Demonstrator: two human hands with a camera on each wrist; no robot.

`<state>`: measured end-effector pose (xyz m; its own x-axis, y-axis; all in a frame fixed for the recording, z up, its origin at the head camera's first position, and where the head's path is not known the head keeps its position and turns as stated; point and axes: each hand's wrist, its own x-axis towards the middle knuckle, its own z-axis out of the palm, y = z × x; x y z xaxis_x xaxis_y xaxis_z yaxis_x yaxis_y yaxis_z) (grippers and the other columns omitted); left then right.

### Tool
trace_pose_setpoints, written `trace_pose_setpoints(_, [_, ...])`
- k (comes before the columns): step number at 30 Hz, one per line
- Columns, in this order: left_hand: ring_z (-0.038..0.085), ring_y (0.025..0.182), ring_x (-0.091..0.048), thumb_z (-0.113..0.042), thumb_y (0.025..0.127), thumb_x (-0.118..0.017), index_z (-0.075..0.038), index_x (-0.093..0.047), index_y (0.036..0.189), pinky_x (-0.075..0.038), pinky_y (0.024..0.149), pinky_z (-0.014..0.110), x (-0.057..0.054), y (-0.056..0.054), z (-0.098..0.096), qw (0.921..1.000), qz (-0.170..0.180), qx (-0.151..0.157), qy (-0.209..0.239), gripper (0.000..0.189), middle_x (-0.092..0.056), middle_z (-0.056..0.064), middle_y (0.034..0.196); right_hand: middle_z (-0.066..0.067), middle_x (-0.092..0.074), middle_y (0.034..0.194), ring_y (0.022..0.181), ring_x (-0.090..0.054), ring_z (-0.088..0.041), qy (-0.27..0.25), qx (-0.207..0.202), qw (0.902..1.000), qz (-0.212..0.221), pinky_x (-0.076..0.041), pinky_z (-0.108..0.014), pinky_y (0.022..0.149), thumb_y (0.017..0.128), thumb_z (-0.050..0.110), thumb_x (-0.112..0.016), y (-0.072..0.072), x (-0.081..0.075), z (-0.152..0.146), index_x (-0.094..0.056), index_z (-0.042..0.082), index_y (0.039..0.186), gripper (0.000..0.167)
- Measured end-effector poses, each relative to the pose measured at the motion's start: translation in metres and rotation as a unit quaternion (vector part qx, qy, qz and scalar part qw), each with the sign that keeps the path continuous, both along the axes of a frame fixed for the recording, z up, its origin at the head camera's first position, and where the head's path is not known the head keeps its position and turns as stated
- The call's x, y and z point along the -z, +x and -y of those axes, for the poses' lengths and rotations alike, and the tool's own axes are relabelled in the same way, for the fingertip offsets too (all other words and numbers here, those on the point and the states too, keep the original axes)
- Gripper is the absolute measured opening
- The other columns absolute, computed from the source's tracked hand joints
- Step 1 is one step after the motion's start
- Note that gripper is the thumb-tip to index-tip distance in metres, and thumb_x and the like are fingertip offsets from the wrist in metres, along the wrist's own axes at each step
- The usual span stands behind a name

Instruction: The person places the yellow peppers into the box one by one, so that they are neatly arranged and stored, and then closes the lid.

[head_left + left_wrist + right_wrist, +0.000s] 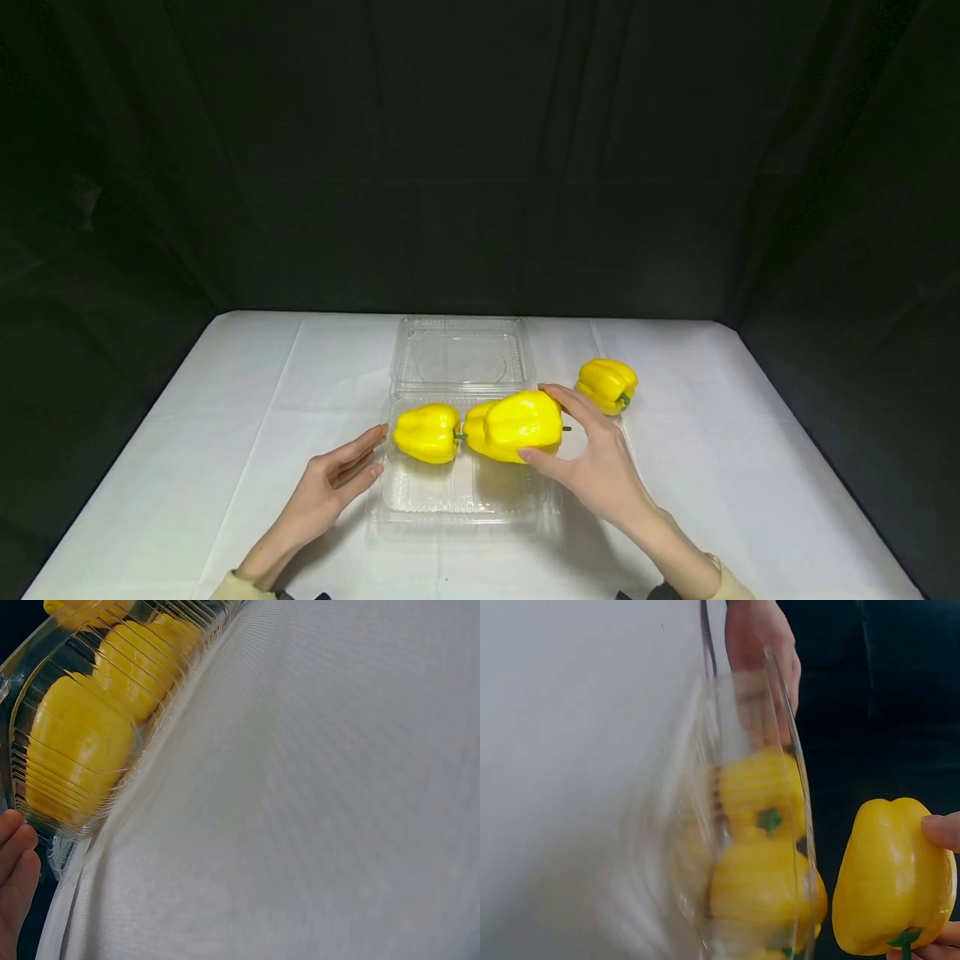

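A table covered in white cloth [750,467] is seen. On it is set a clear plastic box [420,497], its see-through lid [461,354] laid back. The left hand [333,479] is held by the box's left side, fingers loose and nearly straight; touching cannot be told. A shiny yellow bell pepper [522,423] is pinched by the right hand [600,462] above the box. Two yellow peppers [426,435] are laid inside; a fourth yellow pepper [606,383] is seen on the cloth, to the right.
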<state>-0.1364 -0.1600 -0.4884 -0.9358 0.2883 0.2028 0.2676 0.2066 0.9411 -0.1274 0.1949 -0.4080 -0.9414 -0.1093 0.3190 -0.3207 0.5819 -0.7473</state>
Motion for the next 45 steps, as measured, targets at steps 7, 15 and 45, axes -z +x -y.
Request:
trace_pose_setpoints(7, [0.033, 0.137, -0.048, -0.02, 0.097, -0.067, -0.003, -0.05, 0.145, -0.044, 0.111, 0.038, 0.001, 0.001, 0.0, 1.0, 0.006, 0.001, -0.004, 0.054, -0.05, 0.012, 0.15, 0.003, -0.055, 0.144, 0.134, -0.05, -0.026, -0.002, -0.014, 0.9999, -0.003, -0.046, -0.06, 0.105, 0.074, 0.033, -0.09, 0.005, 0.005, 0.013, -0.054, 0.019, 0.141, 0.078])
trace_pose_setpoints(15, [0.032, 0.136, -0.048, -0.019, 0.097, -0.067, -0.002, -0.05, 0.145, -0.045, 0.11, 0.037, 0.0, -0.001, 0.0, 1.0, -0.005, 0.002, -0.006, 0.053, -0.05, 0.013, 0.15, 0.005, -0.056, 0.143, 0.133, -0.052, -0.023, -0.013, -0.026, 0.9995, -0.013, -0.05, -0.055, 0.103, 0.074, 0.033, -0.09, 0.006, 0.005, 0.026, -0.055, 0.019, 0.141, 0.077])
trace_pose_setpoints(45, [0.033, 0.136, -0.048, -0.019, 0.097, -0.067, -0.002, -0.05, 0.145, -0.046, 0.11, 0.033, 0.0, 0.0, 0.0, 1.0, -0.007, 0.003, -0.001, 0.053, -0.05, 0.013, 0.149, 0.009, -0.056, 0.139, 0.126, -0.055, -0.021, -0.045, -0.053, 0.9971, 0.031, -0.048, -0.053, 0.104, 0.073, 0.035, -0.089, 0.015, 0.011, 0.078, -0.055, 0.022, 0.14, 0.076])
